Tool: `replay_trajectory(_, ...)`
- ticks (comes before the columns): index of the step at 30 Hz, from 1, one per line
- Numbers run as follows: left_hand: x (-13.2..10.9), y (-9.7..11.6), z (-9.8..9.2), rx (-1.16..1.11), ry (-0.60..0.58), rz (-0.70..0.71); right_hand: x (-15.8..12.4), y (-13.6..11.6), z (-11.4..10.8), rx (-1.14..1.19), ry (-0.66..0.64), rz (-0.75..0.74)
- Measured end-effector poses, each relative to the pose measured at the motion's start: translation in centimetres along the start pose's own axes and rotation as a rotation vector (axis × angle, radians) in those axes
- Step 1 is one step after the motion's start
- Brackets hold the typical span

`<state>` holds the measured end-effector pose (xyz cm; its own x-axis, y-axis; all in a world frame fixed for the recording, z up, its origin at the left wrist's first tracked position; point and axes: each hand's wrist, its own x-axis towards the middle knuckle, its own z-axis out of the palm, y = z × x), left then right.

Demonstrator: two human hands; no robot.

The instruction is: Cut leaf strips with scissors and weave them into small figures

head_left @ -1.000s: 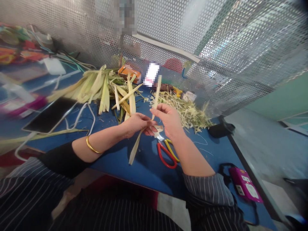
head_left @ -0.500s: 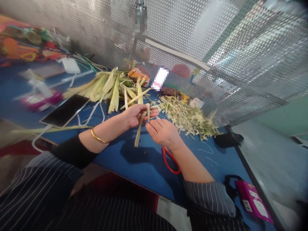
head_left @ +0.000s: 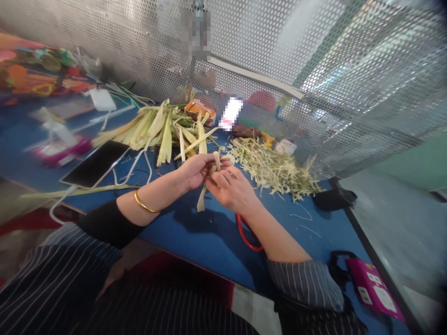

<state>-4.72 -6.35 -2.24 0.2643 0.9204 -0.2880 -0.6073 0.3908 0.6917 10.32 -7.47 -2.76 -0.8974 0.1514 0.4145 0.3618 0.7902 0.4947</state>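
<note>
A pale strip of corn husk (head_left: 201,199) is looped around the fingers of my left hand (head_left: 195,171), its loose end hanging below. My right hand (head_left: 232,190) pinches the strip close against the left fingers, partly covering it. Just behind both hands lies a bunch of long dried husks (head_left: 150,125). Beyond the right hand spreads a heap of shredded husk (head_left: 275,165). A red looped handle (head_left: 244,235) shows on the table, partly hidden under my right forearm.
On the blue table (head_left: 195,246) a dark-screened tablet (head_left: 96,164) with white cables lies left. An orange packet (head_left: 200,111) sits behind the husks. A purple pack (head_left: 375,288) and a black object (head_left: 333,199) are at right. Perforated metal panels (head_left: 251,42) stand behind.
My right hand has moved slightly left and up, closing in on the looped husk strip. More of the strip is now covered by its fingers.
</note>
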Motion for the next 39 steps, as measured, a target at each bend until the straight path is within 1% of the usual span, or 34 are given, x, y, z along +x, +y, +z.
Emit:
replay_trajectory(2, -0.1, -0.3, 0.2, 0.020, 0.030, -0.002, -0.1, -0.2, -0.1, 0.089, 0.078, 0.061)
replay_trajectory(3, -0.2, -0.4, 0.3, 0.026, 0.041, 0.005, -0.1, -0.3, -0.2, 0.148, 0.150, 0.149)
replay_trajectory(4, -0.2, -0.4, 0.4, 0.035, 0.048, 0.020, -0.2, -0.3, -0.4, 0.214, 0.232, 0.275)
replay_trajectory(6, -0.4, -0.4, 0.6, 0.076, 0.041, 0.066, -0.2, 0.0, -0.7, 0.367, 0.380, 0.603)
replay_trajectory(7, -0.6, -0.3, 0.6, 0.105, 0.028, 0.094, -0.1, 0.2, -0.8, 0.459, 0.426, 0.770)
replay_trajectory(8, -0.7, -0.3, 0.6, 0.134, 0.014, 0.121, 0.0, 0.4, -0.7, 0.567, 0.449, 0.915)
replay_trajectory(10, -0.8, -0.3, 0.6, 0.178, -0.015, 0.167, 0.1, 0.8, -0.3, 0.827, 0.458, 1.120)
replay_trajectory(12, -0.9, -0.4, 0.5, 0.195, -0.034, 0.214, 0.2, 1.1, 0.4, 1.099, 0.479, 1.245)
replay_trajectory(14, -0.9, -0.4, 0.4, 0.198, -0.052, 0.227, 0.3, 1.3, 1.0, 1.298, 0.506, 1.313)
replay_trajectory(16, -0.8, -0.4, 0.3, 0.190, -0.062, 0.216, 0.4, 1.3, 1.2, 1.398, 0.512, 1.362)
replay_trajectory(18, -0.8, -0.4, 0.3, 0.178, -0.063, 0.203, 0.6, 1.2, 1.1, 1.490, 0.469, 1.411)
replay_trajectory(22, -0.9, -0.2, 0.4, 0.182, -0.092, 0.169, 0.7, 1.3, 1.1, 1.726, 0.377, 1.458)
replay_trajectory(25, -0.9, -0.1, 0.4, 0.192, -0.124, 0.107, 0.4, 1.5, 1.5, 1.764, 0.319, 1.465)
replay_trajectory(27, -0.7, 0.1, 0.3, 0.179, -0.084, 0.119, 0.2, 1.8, 1.5, 1.745, 0.207, 1.451)
replay_trajectory(29, -0.6, 0.4, 0.2, 0.172, 0.002, 0.170, 0.1, 2.1, 0.8, 1.683, 0.074, 1.388)
replay_trajectory(30, -0.5, 0.6, 0.1, 0.177, 0.045, 0.195, 0.0, 2.3, 0.2, 1.630, 0.032, 1.340)
replay_trajectory(31, -0.5, 0.7, 0.0, 0.192, 0.079, 0.218, 0.0, 2.5, -0.4, 1.568, 0.017, 1.286)
replay_trajectory(34, -0.4, 0.9, -0.2, 0.269, 0.124, 0.280, -0.1, 3.2, -2.4, 1.424, 0.077, 1.120)
replay_trajectory(35, -0.4, 0.8, -0.2, 0.298, 0.126, 0.290, -0.1, 3.4, -2.9, 1.436, 0.088, 1.068)
replay_trajectory(37, -0.5, 0.6, -0.2, 0.351, 0.117, 0.298, -0.3, 3.7, -3.7, 1.545, 0.077, 0.974)
replay_trajectory(39, -0.6, 0.4, -0.1, 0.405, 0.074, 0.292, -0.5, 3.9, -4.0, 1.652, 0.067, 0.886)
